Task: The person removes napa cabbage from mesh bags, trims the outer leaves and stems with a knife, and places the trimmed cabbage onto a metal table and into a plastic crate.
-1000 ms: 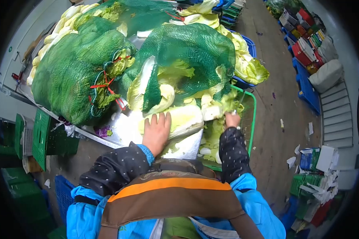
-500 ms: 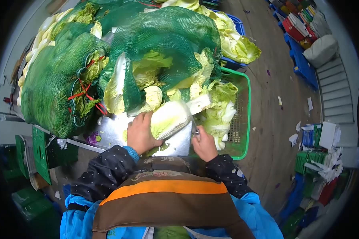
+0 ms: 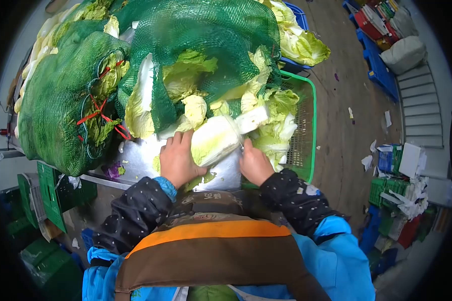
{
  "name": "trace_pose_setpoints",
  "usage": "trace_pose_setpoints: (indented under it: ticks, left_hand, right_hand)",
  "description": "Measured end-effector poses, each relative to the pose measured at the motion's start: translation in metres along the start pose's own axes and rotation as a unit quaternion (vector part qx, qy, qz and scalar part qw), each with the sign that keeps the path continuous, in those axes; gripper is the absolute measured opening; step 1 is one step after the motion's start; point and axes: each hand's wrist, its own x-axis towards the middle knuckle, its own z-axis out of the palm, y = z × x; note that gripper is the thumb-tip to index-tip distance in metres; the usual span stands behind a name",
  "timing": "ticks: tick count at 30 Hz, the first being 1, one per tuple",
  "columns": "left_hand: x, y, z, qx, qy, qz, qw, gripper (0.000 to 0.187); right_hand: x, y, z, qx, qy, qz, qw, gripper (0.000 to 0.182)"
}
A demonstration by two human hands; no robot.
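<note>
A napa cabbage lies on the metal table in front of me. My left hand is wrapped over its leafy end, thumb pressed against the near side. At the white base end, my right hand is closed round a knife; the fist covers most of the handle and only a bit of thin blade shows against the cabbage. A pale stem piece sits just beyond the blade. Loose cabbage leaves lie in the green crate at the right.
Green mesh sacks of cabbages, one with red ties, cover the table's far and left parts. A blue crate with leaves stands behind the green one. Littered floor runs along the right, with stacked crates beyond.
My right hand and the knife have moved up and slightly forward along the cabbage's base end. My left hand keeps its hold on the cabbage. The whole view has shifted slightly.
</note>
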Motion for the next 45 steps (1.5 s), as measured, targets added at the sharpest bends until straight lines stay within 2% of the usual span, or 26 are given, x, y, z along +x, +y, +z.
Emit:
trace_pose_setpoints:
  ticks: [1,6,8,10,12,13,15,17,18,20,22,24,26,27,28,30,31,32,34,36,38,39,40,42,44,45]
  left_hand:
    - [0.004,0.001,0.001,-0.004,0.001,0.001,1.000,0.088]
    - [0.000,-0.004,-0.001,-0.012,0.021,-0.017,1.000,0.082]
    - [-0.011,-0.014,-0.001,-0.028,-0.005,-0.026,0.999,0.079]
    - [-0.020,-0.049,0.002,-0.189,0.048,0.090,0.977,0.082]
    - [-0.041,-0.082,0.009,-0.297,0.022,0.071,0.952,0.085]
    - [-0.051,-0.091,0.006,-0.322,-0.011,0.044,0.946,0.087]
    - [-0.066,-0.095,0.005,-0.320,0.003,0.042,0.947,0.087]
    - [-0.072,-0.102,0.011,-0.338,0.016,0.052,0.940,0.088]
    - [-0.073,-0.101,0.011,-0.337,0.018,0.051,0.940,0.088]
    - [-0.072,-0.097,0.011,-0.310,0.021,0.088,0.946,0.094]
    - [-0.073,-0.082,0.004,-0.315,0.015,0.069,0.947,0.096]
    - [-0.066,-0.064,-0.001,-0.326,0.008,0.047,0.944,0.098]
    - [-0.063,-0.047,-0.004,-0.359,0.024,0.090,0.929,0.099]
    - [-0.060,-0.041,-0.010,-0.398,-0.022,0.081,0.914,0.100]
    - [-0.055,-0.030,-0.019,-0.402,-0.015,0.080,0.912,0.100]
    - [-0.048,0.004,-0.041,-0.442,-0.020,0.104,0.891,0.090]
    - [-0.047,0.008,-0.032,-0.456,0.048,0.097,0.884,0.058]
    - [-0.044,0.009,-0.026,-0.459,0.050,0.092,0.882,0.058]
    - [-0.041,0.012,-0.018,-0.446,0.113,0.045,0.887,0.036]
    - [-0.041,0.015,-0.014,-0.470,0.120,0.013,0.874,0.031]
    - [-0.036,0.004,-0.002,-0.507,0.103,0.013,0.856,0.033]
    - [-0.032,-0.009,0.018,-0.416,0.126,0.045,0.900,0.036]
    - [-0.031,-0.016,0.025,-0.328,0.139,0.034,0.934,0.040]
    - [-0.016,-0.016,0.019,-0.210,0.176,0.046,0.961,0.042]
    - [-0.010,-0.015,0.013,-0.158,0.231,0.014,0.960,0.041]
    - [-0.013,-0.009,0.004,-0.078,0.280,0.004,0.957,0.041]
  right_hand:
    - [0.000,-0.001,-0.005,-0.004,-0.048,0.001,0.999,0.028]
    - [0.024,0.025,0.019,-0.115,-0.061,-0.018,0.991,0.024]
    - [0.027,0.029,0.018,-0.089,-0.049,-0.024,0.995,0.027]
    - [0.014,0.027,0.013,-0.099,-0.044,-0.014,0.994,0.021]
    - [0.015,0.028,0.008,-0.116,-0.028,0.020,0.993,0.017]
    - [0.012,0.033,0.007,-0.094,-0.028,0.014,0.995,0.020]
    - [0.006,0.024,0.009,-0.068,-0.033,-0.001,0.997,0.024]
    - [-0.008,0.008,0.005,0.174,0.075,-0.109,0.976,0.038]
    - [-0.011,-0.006,0.002,0.175,0.074,-0.111,0.976,0.038]
    - [-0.009,-0.043,0.006,0.439,0.029,-0.089,0.893,0.047]
    - [-0.008,-0.060,0.017,0.464,-0.064,0.026,0.883,0.053]
    - [-0.018,-0.069,-0.001,0.481,-0.029,0.018,0.876,0.051]
    - [-0.042,-0.083,-0.022,0.522,0.088,-0.072,0.845,0.045]
    - [-0.050,-0.093,-0.032,0.539,0.092,-0.054,0.836,0.040]
    - [-0.049,-0.093,-0.027,0.533,0.088,-0.058,0.839,0.040]
    - [-0.044,-0.086,-0.007,0.397,0.161,-0.068,0.901,0.042]
    - [-0.041,-0.084,-0.001,0.312,0.221,-0.138,0.913,0.041]
    - [-0.039,-0.089,-0.002,0.310,0.216,-0.138,0.915,0.041]
    - [-0.039,-0.100,-0.008,0.274,0.207,-0.057,0.938,0.039]
    - [-0.023,-0.093,-0.003,0.292,0.224,-0.035,0.929,0.039]
    - [-0.008,-0.082,-0.005,0.236,0.262,-0.017,0.936,0.042]
    - [-0.003,-0.071,-0.005,0.136,0.226,0.030,0.964,0.046]
    - [-0.001,-0.060,0.002,0.076,0.233,0.001,0.970,0.048]
    - [-0.006,-0.065,0.002,0.141,0.231,0.047,0.962,0.054]
    - [-0.013,-0.070,0.004,0.224,0.314,-0.072,0.920,0.058]
    - [-0.021,-0.078,-0.001,0.251,0.310,-0.095,0.912,0.060]
